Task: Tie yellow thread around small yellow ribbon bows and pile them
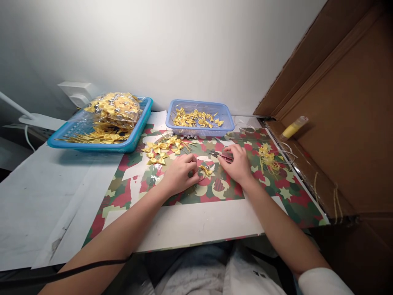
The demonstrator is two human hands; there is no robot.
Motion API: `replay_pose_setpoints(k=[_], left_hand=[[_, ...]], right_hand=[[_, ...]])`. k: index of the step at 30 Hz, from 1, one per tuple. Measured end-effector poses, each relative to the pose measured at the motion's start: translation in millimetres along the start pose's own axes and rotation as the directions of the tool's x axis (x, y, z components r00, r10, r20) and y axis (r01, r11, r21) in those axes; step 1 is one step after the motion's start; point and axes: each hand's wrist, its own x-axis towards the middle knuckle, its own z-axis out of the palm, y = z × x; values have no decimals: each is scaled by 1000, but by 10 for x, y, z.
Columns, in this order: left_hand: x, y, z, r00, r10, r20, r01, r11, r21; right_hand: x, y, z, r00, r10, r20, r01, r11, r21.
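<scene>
My left hand [180, 172] rests on a camouflage-patterned sheet [129, 180], fingers pinched on a small yellow ribbon bow [205, 170] with a thin gold cord. My right hand [236, 164] lies just right of the bow and grips a small pair of scissors [220, 155], whose blades point left. A loose group of finished yellow bows [161, 149] lies just beyond my left hand. A heap of yellow trimmings and cord [267, 157] lies to the right of my right hand.
A pale blue basket [225, 123] holding several yellow bows stands at the back centre. A larger turquoise tray [92, 145] with bagged bows sits back left. A brown cardboard wall [344, 135] with a yellow tube [293, 128] closes the right side.
</scene>
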Motion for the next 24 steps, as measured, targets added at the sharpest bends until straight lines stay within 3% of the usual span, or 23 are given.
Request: replay_pose_setpoints(k=[5, 9, 11, 13, 16, 19, 24], left_hand=[[-10, -9, 5, 1000, -8, -2, 8, 1000, -10], [-16, -15, 7, 1000, -9, -4, 9, 1000, -23], [-15, -8, 2, 1000, -16, -5, 16, 1000, -22], [-11, 3, -6, 1000, -22, -7, 22, 1000, -18], [-7, 18, -15, 999, -39, -17, 38, 999, -17], [-8, 18, -11, 998, -55, -25, 54, 998, -36], [-14, 3, 8, 998, -51, -22, 49, 997, -64]], right_hand=[[34, 318, 40, 992, 119, 46, -105, 967, -233], [44, 296, 46, 979, 168, 117, -134, 957, -256], [57, 219, -4, 967, 193, 165, -160, 968, -191], [56, 115, -83, 956, 146, 256, -142, 989, -33], [19, -46, -209, 920, -65, 385, -13, 980, 197], [-31, -136, -276, 916, -184, 357, 137, 979, 152], [-57, -139, -243, 918, -224, 329, 234, 972, 8]])
